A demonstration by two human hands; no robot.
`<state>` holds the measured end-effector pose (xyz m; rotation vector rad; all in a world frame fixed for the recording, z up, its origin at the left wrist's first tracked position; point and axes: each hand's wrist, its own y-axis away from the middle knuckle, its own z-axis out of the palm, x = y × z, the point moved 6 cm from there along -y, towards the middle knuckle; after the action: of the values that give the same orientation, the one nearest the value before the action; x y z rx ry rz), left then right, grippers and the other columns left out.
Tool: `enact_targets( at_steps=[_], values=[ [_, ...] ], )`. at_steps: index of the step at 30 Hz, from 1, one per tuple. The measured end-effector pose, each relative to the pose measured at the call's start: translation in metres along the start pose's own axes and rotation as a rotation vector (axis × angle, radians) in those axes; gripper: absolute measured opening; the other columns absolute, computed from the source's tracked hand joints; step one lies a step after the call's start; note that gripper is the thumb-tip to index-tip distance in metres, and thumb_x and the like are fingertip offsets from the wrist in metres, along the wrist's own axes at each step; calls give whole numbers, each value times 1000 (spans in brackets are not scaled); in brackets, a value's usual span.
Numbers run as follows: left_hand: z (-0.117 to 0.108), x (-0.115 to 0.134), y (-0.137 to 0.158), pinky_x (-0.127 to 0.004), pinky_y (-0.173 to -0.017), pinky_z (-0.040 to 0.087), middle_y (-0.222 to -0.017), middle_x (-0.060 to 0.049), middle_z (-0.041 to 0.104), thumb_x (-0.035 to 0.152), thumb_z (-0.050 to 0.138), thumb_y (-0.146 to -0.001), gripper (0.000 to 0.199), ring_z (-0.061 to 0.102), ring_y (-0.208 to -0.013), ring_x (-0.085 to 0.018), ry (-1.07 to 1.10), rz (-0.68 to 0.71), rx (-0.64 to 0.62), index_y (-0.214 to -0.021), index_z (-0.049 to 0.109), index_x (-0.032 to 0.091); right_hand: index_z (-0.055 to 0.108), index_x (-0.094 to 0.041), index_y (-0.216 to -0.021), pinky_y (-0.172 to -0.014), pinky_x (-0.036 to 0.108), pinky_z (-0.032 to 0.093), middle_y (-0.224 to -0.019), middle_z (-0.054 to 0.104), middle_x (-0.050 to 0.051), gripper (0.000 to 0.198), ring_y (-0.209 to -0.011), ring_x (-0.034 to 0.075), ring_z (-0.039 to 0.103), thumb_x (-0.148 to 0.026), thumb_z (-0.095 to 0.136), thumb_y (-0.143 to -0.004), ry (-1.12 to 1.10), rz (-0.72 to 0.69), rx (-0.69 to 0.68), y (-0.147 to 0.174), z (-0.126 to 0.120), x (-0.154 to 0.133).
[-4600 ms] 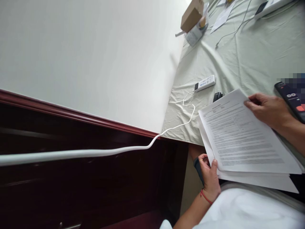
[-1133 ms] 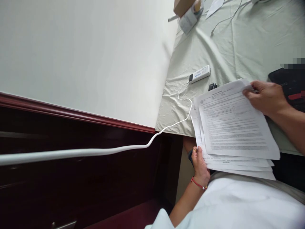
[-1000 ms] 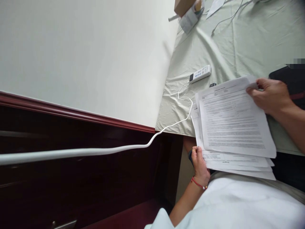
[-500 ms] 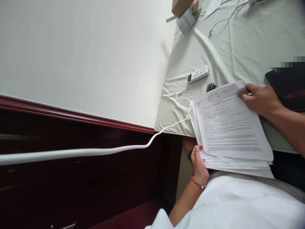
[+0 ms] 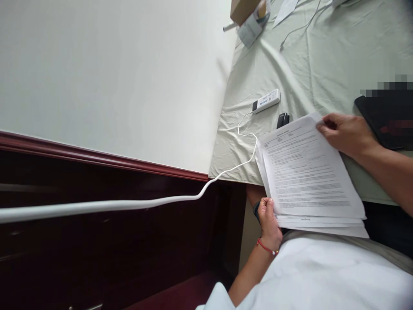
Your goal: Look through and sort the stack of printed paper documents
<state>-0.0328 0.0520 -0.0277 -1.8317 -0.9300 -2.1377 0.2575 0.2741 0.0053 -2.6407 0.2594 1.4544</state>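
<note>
From afar I'm holding white rectangular paper sheets (image 5: 306, 172) partly over the pale-green cloth (image 5: 332, 73), my left hand (image 5: 270, 224) gripping one side, right hand (image 5: 346, 133) pinching an upper corner; I'm seemingly aligning them, and the next move is calling for evening edges.

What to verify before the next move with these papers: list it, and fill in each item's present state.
1. Left hand gripping the papers at the lower left: ok.
2. Right hand pinching their upper right corner: ok.
3. Paper edges squared: not ok, staggered at the bottom.
4. White cable free of the papers: cannot tell, it passes close to their left edge.
5. Small black object free of the papers: cannot tell, it sits by their top edge.
</note>
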Motion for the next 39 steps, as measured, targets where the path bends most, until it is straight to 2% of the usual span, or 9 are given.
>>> enact_targets(
  at_steps=[4, 9, 16, 19, 22, 27, 30, 34, 39],
  values=[
    [4, 5, 5, -24, -71, 45, -74, 4, 55, 50, 85, -75, 43, 51, -70, -12, 4, -2, -6, -79, 53, 21, 68, -26, -89, -74, 37, 42, -87, 73, 8, 16, -86, 28, 67, -36, 59, -80, 20, 41, 16, -4, -2, 6],
    [12, 12, 9, -26, -76, 48, -76, 2, 59, 56, 81, -80, 47, 56, -74, -14, 60, 5, -49, -72, 52, 20, 67, -24, -88, -75, 35, 43, -93, 75, 9, 12, -88, 27, 67, -31, 60, -82, 14, 75, -76, -3, 3, 5],
    [11, 9, 7, -28, -75, 49, -77, -1, 65, 56, 79, -81, 43, 59, -73, -14, 25, -5, -56, -75, 61, 18, 70, -22, -92, -76, 34, 43, -98, 76, 10, 17, -92, 26, 67, -30, 59, -82, 29, 105, -137, -2, 6, 3],
    [8, 4, 5, -29, -75, 50, -79, -1, 68, 50, 83, -77, 37, 62, -74, -16, 31, -30, -38, -81, 65, 19, 69, -23, -90, -76, 35, 44, -97, 76, 10, 16, -91, 27, 68, -30, 59, -81, 35, 83, -145, -1, 8, 1],
    [7, 2, 5, -30, -75, 50, -78, -1, 69, 45, 86, -73, 34, 63, -72, -16, 46, -53, -22, -81, 65, 19, 66, -24, -87, -77, 36, 45, -95, 76, 10, 14, -91, 28, 68, -32, 57, -81, 63, 32, -134, -1, 10, 0],
    [4, 1, 8, -31, -82, 52, -86, -7, 75, 61, 81, -77, 47, 68, -82, -19, 84, -61, -4, -82, 72, 15, 63, -26, -84, -77, 36, 46, -88, 74, 9, 10, -87, 28, 67, -33, 58, -81, 44, -52, -92, -1, 16, 2],
    [4, -2, 6, -32, -82, 52, -86, -6, 75, 59, 89, -70, 49, 68, -82, -19, 89, -81, -22, -83, 72, 15, 64, -26, -83, -75, 37, 46, -88, 75, 9, 10, -88, 29, 68, -34, 58, -81, 29, -80, -67, -1, 16, 2],
    [5, -3, 2, -28, -76, 49, -75, 0, 69, 55, 97, -59, 52, 61, -71, -13, 23, -44, -28, -76, 65, 17, 69, -25, -88, -75, 37, 46, -94, 78, 11, 15, -91, 30, 70, -33, 58, -83, 71, -51, -60, 2, 10, -2],
    [8, -3, 1, -29, -78, 49, -77, 1, 69, 53, 98, -58, 56, 61, -71, -13, 18, -58, -44, -76, 57, 18, 75, -22, -98, -77, 37, 48, -103, 81, 11, 24, -96, 31, 73, -34, 59, -85, 76, -22, 9, 6, -1, -7]
  ],
)
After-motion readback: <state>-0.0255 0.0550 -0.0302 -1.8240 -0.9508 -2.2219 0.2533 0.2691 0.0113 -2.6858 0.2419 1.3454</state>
